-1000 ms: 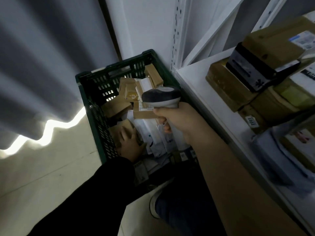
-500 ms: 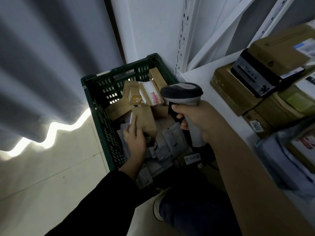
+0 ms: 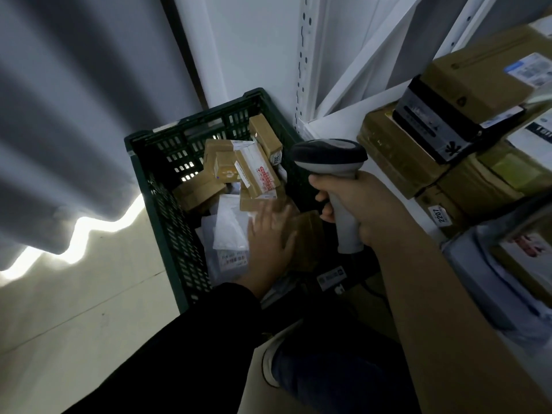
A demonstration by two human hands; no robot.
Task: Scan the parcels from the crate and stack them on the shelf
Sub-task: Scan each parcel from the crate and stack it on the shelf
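A dark green plastic crate (image 3: 155, 186) stands on the floor against the white shelf (image 3: 334, 122). It holds several brown cardboard parcels (image 3: 254, 171) and white mailer bags (image 3: 230, 231). My left hand (image 3: 268, 237), in a black sleeve, reaches into the crate with blurred, spread fingers lying on a brown parcel (image 3: 307, 234) at the near right. My right hand (image 3: 361, 204) grips the grey handle of a barcode scanner (image 3: 331, 156), whose dark head points over the crate's right side.
Stacked brown and black boxes (image 3: 448, 115) and grey mailer bags (image 3: 490, 282) fill the shelf on the right. A perforated white upright (image 3: 301, 70) rises behind the crate. A grey curtain (image 3: 74, 115) hangs at the left over pale floor (image 3: 74, 309). My knee and shoe (image 3: 271, 366) are below.
My left hand moved from the crate's left side to the brown parcel at its near right. The scanner hand shifted right, off the crate's middle.
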